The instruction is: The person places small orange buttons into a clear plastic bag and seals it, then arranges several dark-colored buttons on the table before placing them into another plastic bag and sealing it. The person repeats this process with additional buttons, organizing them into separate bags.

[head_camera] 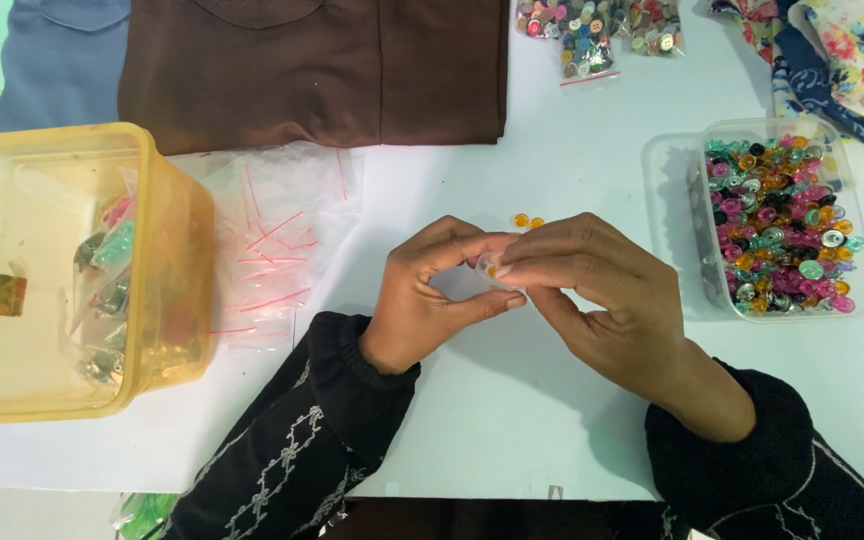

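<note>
**Tiny bag held up at the middle of the table, buttons kept close on either side**

A small clear bag (493, 268) was pinched between both hands just above the white table (512, 420) — right at the centre, where the head camera looked straight down on it. The left hand (430, 300) was curled around it from the left, thumb and forefinger closed on its edge, probably so the mouth was kept steady. The right hand (592, 290) was brought over from the other side, fingertips closed on the same bag, the rest of the fingers loosely folded. An orange bit could be made out inside the bag; how many buttons were in it couldn't be told.

Two loose orange buttons (526, 221) were left on the table just behind the fingers, within easy reach.

The clear tray (857, 290) of mixed colourful buttons was set to the right, near the right hand, so picking could be done without stretching. A heap of empty red-striped bags (272, 240) was laid out to the left, and the yellow tub (167, 250) beside it was seen to hold filled bags — supply and storage seemingly kept on one side. Brown cloth (312, 70), packs of buttons (592, 30) and floral fabric (842, 50) were pushed to the far edge, out of the working spot.
</note>
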